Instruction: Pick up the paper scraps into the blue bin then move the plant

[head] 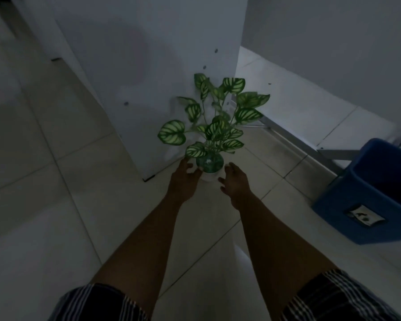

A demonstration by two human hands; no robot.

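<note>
Plant (214,117): green leaves with pale veined patches, upright in a small white pot (210,176) on the tiled floor, close against a white panel. Blue bin (366,200): open-topped, labelled on its near face, standing on the floor well apart to the right.

Two bare arms come out of short dark sleeves (107,300) with thin white stripes; one finger wears a ring (233,169).
</note>
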